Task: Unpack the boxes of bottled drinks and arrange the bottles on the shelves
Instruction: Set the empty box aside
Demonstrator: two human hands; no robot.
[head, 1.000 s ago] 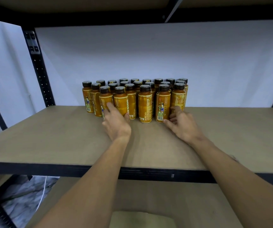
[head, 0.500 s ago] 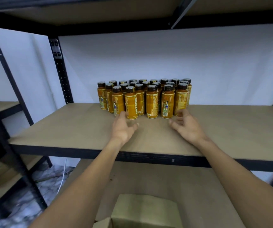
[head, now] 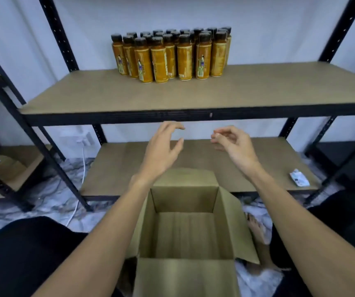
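left hand [head: 161, 146] and right hand [head: 234, 144] loose, holding nothing, by the box [head: 185, 202]; bottles [head: 172, 56] packed tight on the shelf [head: 193, 93]; one clumsy bump probably dominoes them

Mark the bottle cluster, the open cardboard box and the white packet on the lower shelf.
bottle cluster [head: 184, 61], head view, label of a front-row bottle.
cardboard box [head: 184, 200], head view, far inner wall.
white packet [head: 299, 179], head view, its middle.
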